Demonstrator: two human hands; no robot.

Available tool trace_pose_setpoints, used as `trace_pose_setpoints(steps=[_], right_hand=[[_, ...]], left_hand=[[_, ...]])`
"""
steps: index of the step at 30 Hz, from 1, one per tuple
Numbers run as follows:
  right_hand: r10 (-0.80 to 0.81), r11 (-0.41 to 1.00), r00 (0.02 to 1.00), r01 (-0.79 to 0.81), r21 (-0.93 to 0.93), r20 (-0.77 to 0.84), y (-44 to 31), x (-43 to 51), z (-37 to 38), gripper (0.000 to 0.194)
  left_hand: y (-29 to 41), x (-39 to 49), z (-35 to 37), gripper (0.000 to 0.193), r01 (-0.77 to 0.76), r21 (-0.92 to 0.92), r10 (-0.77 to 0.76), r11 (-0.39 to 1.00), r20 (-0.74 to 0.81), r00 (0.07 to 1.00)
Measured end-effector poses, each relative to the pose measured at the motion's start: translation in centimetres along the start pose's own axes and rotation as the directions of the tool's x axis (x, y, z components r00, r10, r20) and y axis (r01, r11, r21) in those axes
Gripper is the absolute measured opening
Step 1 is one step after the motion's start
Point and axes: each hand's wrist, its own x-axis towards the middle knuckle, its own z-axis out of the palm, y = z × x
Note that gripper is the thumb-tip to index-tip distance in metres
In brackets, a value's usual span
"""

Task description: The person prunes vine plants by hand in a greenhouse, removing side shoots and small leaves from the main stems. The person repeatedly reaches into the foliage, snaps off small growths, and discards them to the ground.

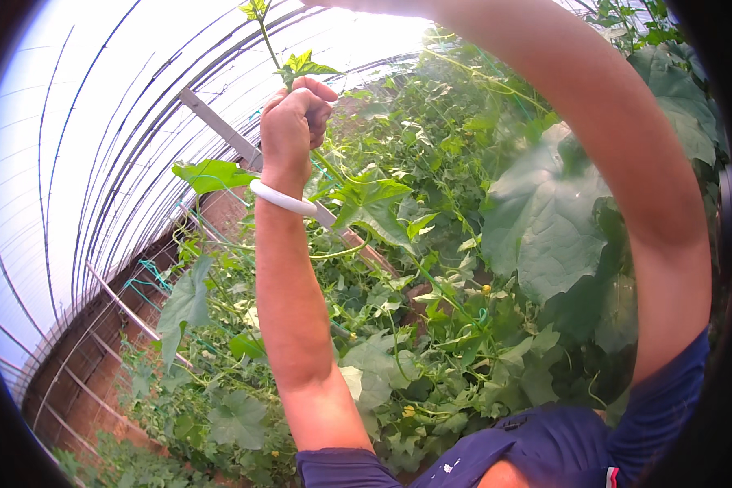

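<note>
Raised in the upper middle, my left hand is closed around the green stem of a climbing vine, with a white bangle at the wrist. Young leaves stand just above the fist, and the stem continues below it towards a broad lobed leaf. My right arm arches over the upper right. Only a sliver of my right hand shows at the top edge; its fingers and anything in them are hidden.
Dense vines with a large leaf fill the middle and right. A grey post slants behind my left wrist. Green twine and a pale pole are at the left, below the curved film roof of a greenhouse.
</note>
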Motion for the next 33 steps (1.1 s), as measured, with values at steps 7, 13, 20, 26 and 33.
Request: trace_pose_setpoints(steps=[7, 13, 20, 26, 33], right_hand=[[0.051, 0.998, 0.988, -0.056, 0.031, 0.143, -1.5, -1.5, -0.4, 0.019], [0.123, 0.968, 0.959, -0.172, 0.182, 0.255, -2.7, -3.9, 0.8, 0.020], [0.219, 0.871, 0.871, -0.378, 0.315, 0.439, -4.4, -7.3, 1.3, 0.022], [0.300, 0.788, 0.710, -0.561, 0.254, 0.637, -5.3, -10.2, -0.5, 0.024], [0.259, 0.599, 0.344, -0.790, 0.129, 0.902, -8.5, -16.5, -1.2, 0.026]], left_hand=[[0.2, 0.0, 0.1, 0.018, -0.046, 0.067, 0.045, 0.997, 0.019, 0.999], [-0.7, 0.5, -0.8, 0.019, -0.082, -0.005, 0.082, 0.997, -0.011, 0.997], [-0.8, -1.5, -2.0, 0.048, -0.127, -0.061, 0.120, 0.990, -0.110, 0.987], [-0.7, -4.7, -2.6, 0.045, -0.182, -0.327, 0.216, 0.927, 0.067, 0.974], [-1.9, -9.0, -2.5, 0.042, -0.535, -0.153, 0.524, 0.831, -0.107, 0.845]])
